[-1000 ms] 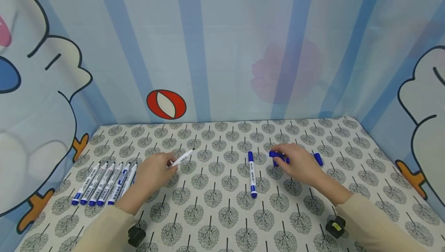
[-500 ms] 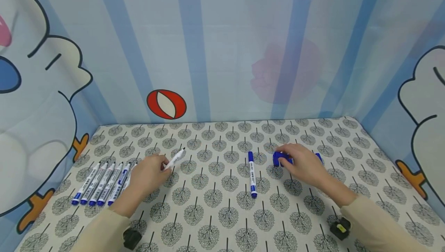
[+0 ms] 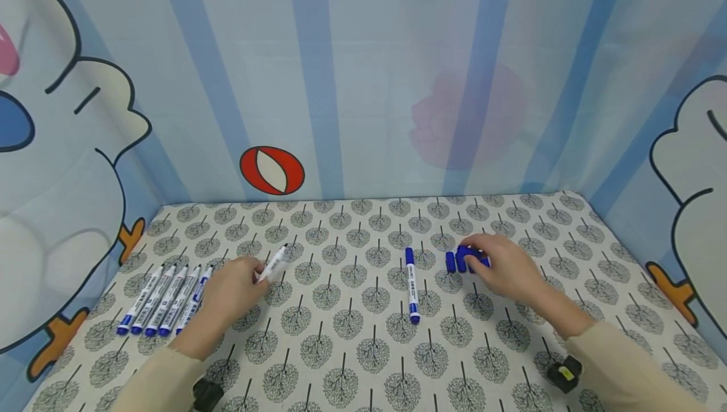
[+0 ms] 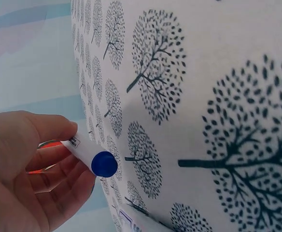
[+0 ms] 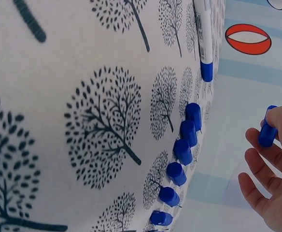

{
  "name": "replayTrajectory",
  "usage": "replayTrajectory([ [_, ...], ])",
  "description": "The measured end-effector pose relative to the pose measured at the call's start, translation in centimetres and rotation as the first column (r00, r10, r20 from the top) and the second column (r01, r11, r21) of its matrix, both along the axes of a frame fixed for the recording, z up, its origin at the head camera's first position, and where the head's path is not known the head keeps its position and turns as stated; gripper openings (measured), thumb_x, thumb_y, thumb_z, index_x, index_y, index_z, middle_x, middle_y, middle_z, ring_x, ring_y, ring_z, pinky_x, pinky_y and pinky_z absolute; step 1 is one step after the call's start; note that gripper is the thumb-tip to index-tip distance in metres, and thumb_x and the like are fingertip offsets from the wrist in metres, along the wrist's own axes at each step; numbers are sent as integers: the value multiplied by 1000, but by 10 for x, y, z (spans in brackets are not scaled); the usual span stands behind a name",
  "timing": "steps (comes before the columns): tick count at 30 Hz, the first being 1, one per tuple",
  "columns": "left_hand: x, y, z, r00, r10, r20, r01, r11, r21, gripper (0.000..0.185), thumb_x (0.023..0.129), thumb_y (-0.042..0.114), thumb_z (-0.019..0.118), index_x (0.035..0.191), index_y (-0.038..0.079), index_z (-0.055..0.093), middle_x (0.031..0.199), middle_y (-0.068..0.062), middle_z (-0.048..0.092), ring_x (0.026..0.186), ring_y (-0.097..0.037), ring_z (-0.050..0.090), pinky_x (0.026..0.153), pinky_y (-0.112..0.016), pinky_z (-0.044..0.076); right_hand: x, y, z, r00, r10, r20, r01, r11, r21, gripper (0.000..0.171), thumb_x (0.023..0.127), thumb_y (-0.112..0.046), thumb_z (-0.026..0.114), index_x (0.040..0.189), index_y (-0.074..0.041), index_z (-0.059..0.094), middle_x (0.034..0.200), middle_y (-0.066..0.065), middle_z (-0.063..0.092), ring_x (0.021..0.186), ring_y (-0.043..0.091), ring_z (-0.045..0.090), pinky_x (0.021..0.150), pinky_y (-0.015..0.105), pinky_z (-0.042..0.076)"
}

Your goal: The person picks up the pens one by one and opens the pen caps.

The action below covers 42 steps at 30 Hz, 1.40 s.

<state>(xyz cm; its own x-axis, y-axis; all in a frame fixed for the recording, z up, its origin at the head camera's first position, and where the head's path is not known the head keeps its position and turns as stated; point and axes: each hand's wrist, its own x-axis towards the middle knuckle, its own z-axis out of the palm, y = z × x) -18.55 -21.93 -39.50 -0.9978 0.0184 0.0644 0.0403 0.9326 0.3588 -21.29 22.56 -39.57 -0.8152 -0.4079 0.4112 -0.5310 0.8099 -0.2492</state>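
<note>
While left hand [image 3: 233, 289] fingers grip an uncapped marker [image 3: 272, 264], right hand [image 3: 505, 270] fingers pinch 1 blue cap [image 5: 267, 133].

1. Your head camera looks forward and down over the whole table [image 3: 363, 361] from well back, taking in both hands
2. Your left wrist camera sits close beside the left hand [image 4: 20, 174], facing across the cloth
3. Your right wrist camera sits close over the caps [image 5: 182, 150]; it shares them and the capped pen [image 3: 411, 286] with the head view
</note>
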Motion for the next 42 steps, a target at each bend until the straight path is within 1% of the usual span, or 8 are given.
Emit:
replayTrajectory([
  [3,1,-3,-1,1000,15,12,-15,1000,-10,18,79,19,67,90,5,64,64,-1,57,46,-14,46,37,-25,37,0,3,1,1000,-5,1,5,1000,8,25,82,-15,67,107,-9,64,95,5,66,72,15,57,57,26,45],
  [8,4,-7,-3,1000,23,12,-23,999,-24,17,80,19,66,90,5,64,64,-2,55,47,-14,44,38,-26,36,-2,7,2,1000,-6,0,6,1000,4,26,82,-14,66,108,-7,63,100,8,66,77,16,59,63,30,49],
  [12,6,-11,-5,999,38,23,-38,999,-31,18,81,19,65,91,4,65,62,-2,55,46,-14,44,37,-25,35,-1,11,3,1000,-8,17,8,1000,-2,26,83,-14,66,108,-6,62,99,8,66,79,17,60,66,33,51],
  [16,7,-13,-8,999,42,32,-40,998,-52,17,80,17,64,89,3,65,60,-1,54,45,-14,45,37,-25,36,0,15,3,1000,-19,17,19,1000,-6,27,83,-14,65,108,-6,62,98,8,66,80,18,60,66,34,51],
  [21,8,-15,-10,998,44,41,-41,996,-74,14,80,17,64,82,3,64,56,0,53,44,-14,45,37,-25,36,1,18,1,1000,-25,0,25,1000,-2,27,83,-14,65,109,-6,62,98,7,65,79,17,59,62,31,50],
  [28,14,-18,-9,993,80,82,-72,993,-89,11,80,15,63,78,5,62,56,-1,52,44,-14,46,37,-26,37,1,19,0,1000,-11,-26,11,1000,-13,27,83,-14,65,108,-6,63,94,6,65,74,17,57,58,26,46],
  [36,18,-19,-8,991,111,79,-103,990,-101,14,79,14,63,67,10,55,53,-1,49,44,-15,46,37,-27,37,0,19,0,999,-7,-37,7,1000,-8,26,82,-15,65,107,-6,63,93,6,65,74,15,57,58,26,46],
  [42,19,-19,-6,988,126,94,-116,988,-107,13,78,12,63,69,10,54,55,-2,49,46,-16,46,39,-27,36,0,19,1,999,-19,-33,18,1000,-13,26,82,-13,66,107,-7,63,92,5,65,71,16,56,57,25,44],
])
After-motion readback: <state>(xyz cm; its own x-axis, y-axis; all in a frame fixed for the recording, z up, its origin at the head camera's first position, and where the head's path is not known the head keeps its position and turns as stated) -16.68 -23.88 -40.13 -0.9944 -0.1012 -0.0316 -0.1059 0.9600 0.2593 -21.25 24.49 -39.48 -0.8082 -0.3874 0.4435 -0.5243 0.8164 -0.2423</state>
